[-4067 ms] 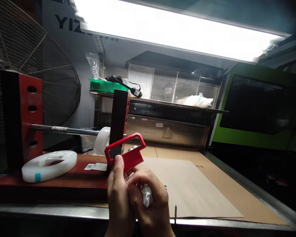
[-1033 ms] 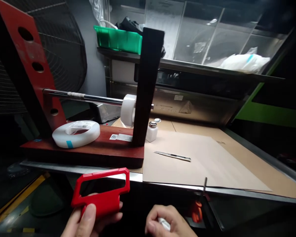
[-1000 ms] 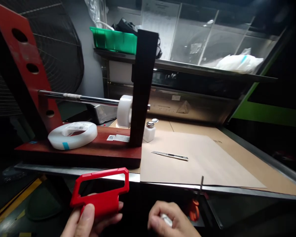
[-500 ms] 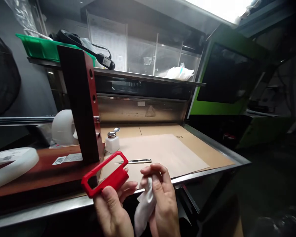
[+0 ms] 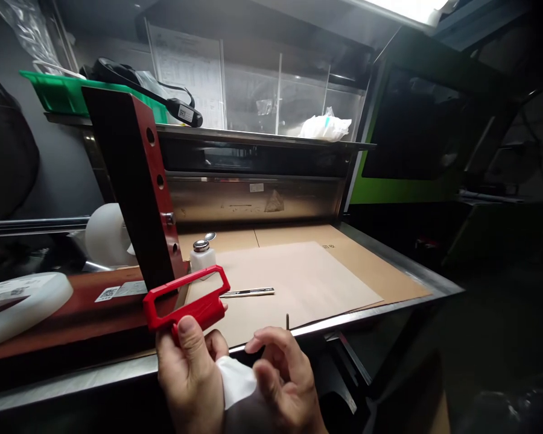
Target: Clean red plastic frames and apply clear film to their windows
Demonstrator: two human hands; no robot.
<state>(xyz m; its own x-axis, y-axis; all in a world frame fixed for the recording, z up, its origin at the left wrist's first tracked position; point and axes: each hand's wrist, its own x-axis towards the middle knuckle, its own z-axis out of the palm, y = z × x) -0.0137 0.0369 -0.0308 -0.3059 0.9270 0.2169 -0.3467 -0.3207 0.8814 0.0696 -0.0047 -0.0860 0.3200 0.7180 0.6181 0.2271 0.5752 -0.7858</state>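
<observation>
My left hand (image 5: pixel 190 377) grips a red plastic part (image 5: pixel 187 298) with a long rectangular opening, held up over the front edge of the bench. My right hand (image 5: pixel 283 383) sits just right of it with the fingers curled and spread. A white cloth (image 5: pixel 235 380) lies between the two hands, against my right palm. On the brown cardboard sheet (image 5: pixel 308 280) behind the hands lie a thin metal blade (image 5: pixel 248 293) and a small white bottle with a metal cap (image 5: pixel 202 254).
A red wooden stand (image 5: pixel 136 181) with a steel rod and a white tape roll (image 5: pixel 104 235) fills the left. A flat white reel (image 5: pixel 20 304) lies on its base. A shelf above carries a green bin (image 5: pixel 57 93). A green machine (image 5: pixel 402 150) stands to the right.
My left hand has tilted the red part up and nearer the stand. My right hand dropped lower and opened its fingers; the cloth now sits lower between the palms.
</observation>
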